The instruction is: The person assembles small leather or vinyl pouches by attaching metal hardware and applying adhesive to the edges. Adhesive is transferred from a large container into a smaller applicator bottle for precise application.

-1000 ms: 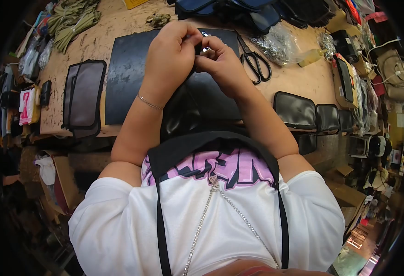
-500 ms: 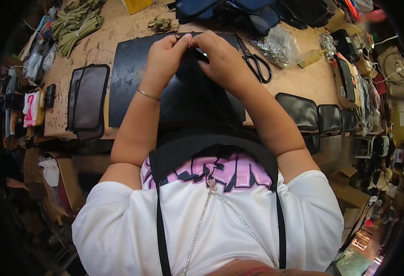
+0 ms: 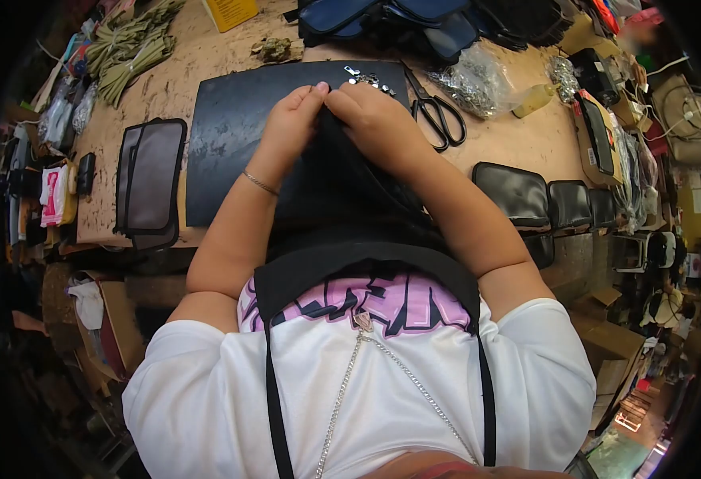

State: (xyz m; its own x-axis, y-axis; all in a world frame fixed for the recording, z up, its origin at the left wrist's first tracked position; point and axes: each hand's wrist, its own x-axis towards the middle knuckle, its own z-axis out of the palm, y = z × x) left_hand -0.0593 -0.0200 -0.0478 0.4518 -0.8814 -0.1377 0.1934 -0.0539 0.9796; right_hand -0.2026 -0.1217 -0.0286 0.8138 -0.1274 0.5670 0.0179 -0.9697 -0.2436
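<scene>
Both hands meet over a dark board (image 3: 234, 120) on the table. My left hand (image 3: 296, 116) pinches the end of a black strip (image 3: 336, 140) that looks like zipper tape, though its kind is not plain. Close beside it, my right hand (image 3: 374, 120) has its fingers closed on the same strip. The strip hangs from the fingertips toward my body and merges with the black apron (image 3: 366, 255). Just beyond my right hand, several small silvery metal pieces (image 3: 370, 80), like zipper sliders, lie on the board. Black-handled scissors (image 3: 440, 120) rest to its right.
Dark mesh-like panels (image 3: 150, 176) lie at the left. Black pouches (image 3: 512, 194) line the right front edge. A bag of metal parts (image 3: 478, 80), a small bottle (image 3: 536, 101) and blue-black pieces (image 3: 390, 24) sit farther back. Tied bundles (image 3: 131, 52) are at the far left.
Both hands have come down toward my body with the black strip pinched between them. The small metal pieces, mostly covered before, now show beyond my right hand.
</scene>
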